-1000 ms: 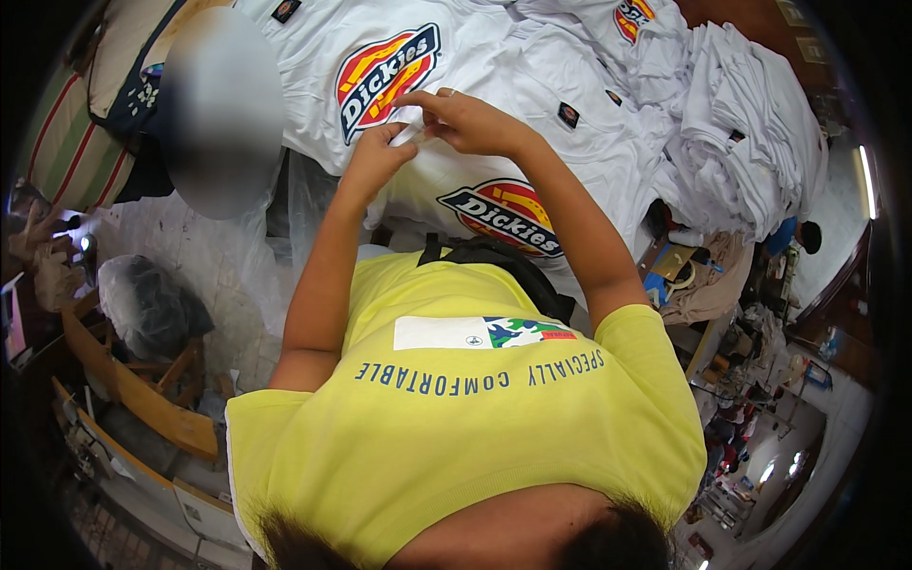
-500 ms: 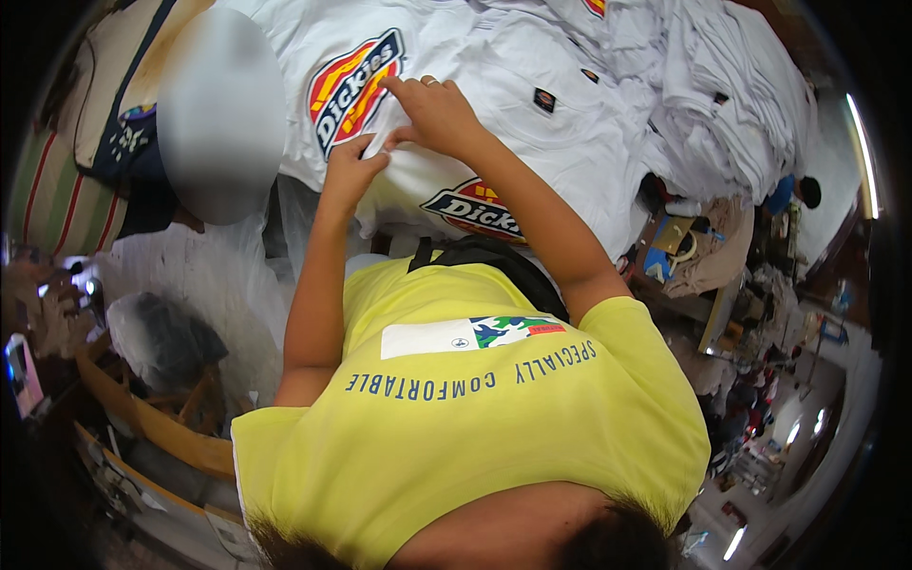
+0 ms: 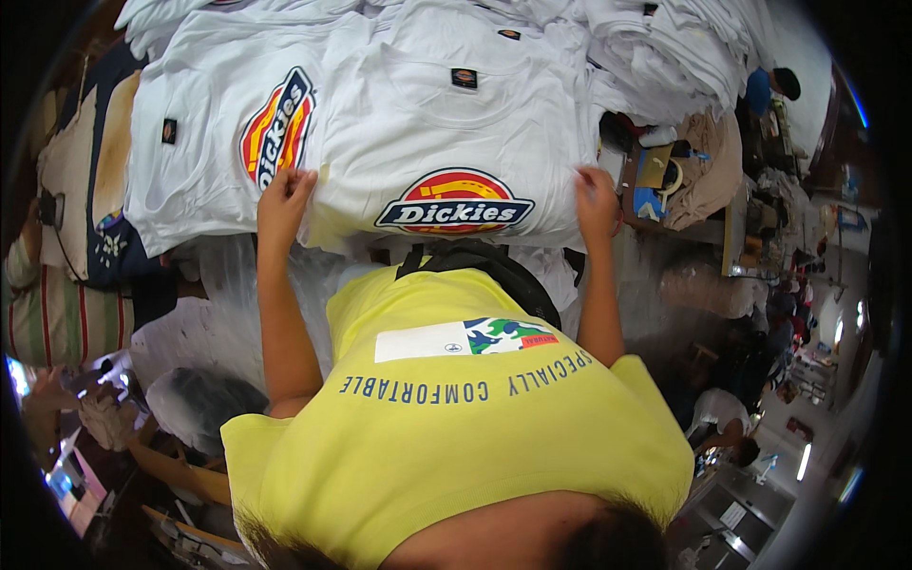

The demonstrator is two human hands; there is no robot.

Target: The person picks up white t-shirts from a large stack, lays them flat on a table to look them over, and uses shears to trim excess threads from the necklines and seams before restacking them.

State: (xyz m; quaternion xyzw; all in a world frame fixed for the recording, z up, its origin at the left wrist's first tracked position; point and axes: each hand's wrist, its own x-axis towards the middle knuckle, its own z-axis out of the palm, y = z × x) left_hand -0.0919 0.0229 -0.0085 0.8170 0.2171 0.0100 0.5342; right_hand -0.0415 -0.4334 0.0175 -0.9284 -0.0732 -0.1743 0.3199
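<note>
A white T-shirt (image 3: 427,133) lies face up in front of me, with a red, yellow and dark blue logo on its chest and a small dark label at the neckline. At its left edge my left hand (image 3: 282,207) pinches the cloth between thumb and fingers. My right hand (image 3: 597,204), slightly blurred, has its fingers closed at the opposite edge. Left of it, partly under my left fingertips, lies another white T-shirt (image 3: 204,123) with the same kind of logo, turned sideways.
Piles of white shirts (image 3: 674,47) rise at the far right. Beyond my right hand, a tape roll (image 3: 671,177) lies near brown cloth (image 3: 708,171). A person in a striped garment (image 3: 71,328) is at the left. Wooden framing (image 3: 180,470) stands lower left.
My hands have gone from close together at the left shirt's logo to far apart at the sides of the middle shirt. Both shirts appear farther left; the middle one lies straighter.
</note>
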